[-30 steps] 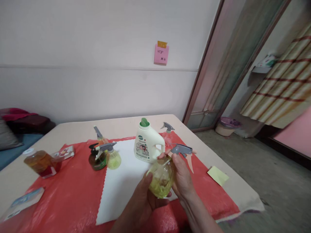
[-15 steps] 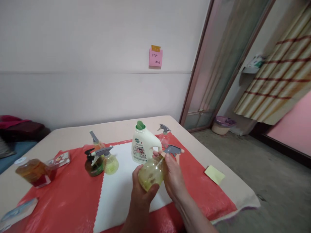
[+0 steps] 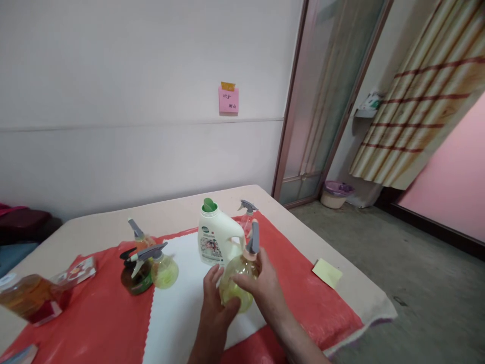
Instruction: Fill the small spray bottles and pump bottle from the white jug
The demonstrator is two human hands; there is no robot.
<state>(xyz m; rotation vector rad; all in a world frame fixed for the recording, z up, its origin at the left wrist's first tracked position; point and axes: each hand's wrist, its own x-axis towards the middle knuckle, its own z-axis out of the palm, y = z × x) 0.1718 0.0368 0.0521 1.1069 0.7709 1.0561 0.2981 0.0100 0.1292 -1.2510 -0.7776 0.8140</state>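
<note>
A round yellow-green spray bottle [image 3: 235,283] with a grey trigger head stands upright over the white cloth [image 3: 182,303]. My left hand [image 3: 214,308] wraps its lower left side. My right hand [image 3: 265,288] grips its right side and neck from behind. Just behind the bottle stands a white detergent jug [image 3: 214,240] with a green cap.
The table [image 3: 170,212] carries a red plastic sheet [image 3: 94,323]. On it sit a dark green spray bottle [image 3: 132,275], a second yellow sprayer [image 3: 163,270], an orange sprayer [image 3: 138,237], a clear sprayer [image 3: 247,215] and an amber jar [image 3: 26,301]. A yellow note [image 3: 327,273] lies at right.
The bottle's trigger head has turned from pointing right to pointing away, and the bottle has come down to the cloth. The view has swung upward and right.
</note>
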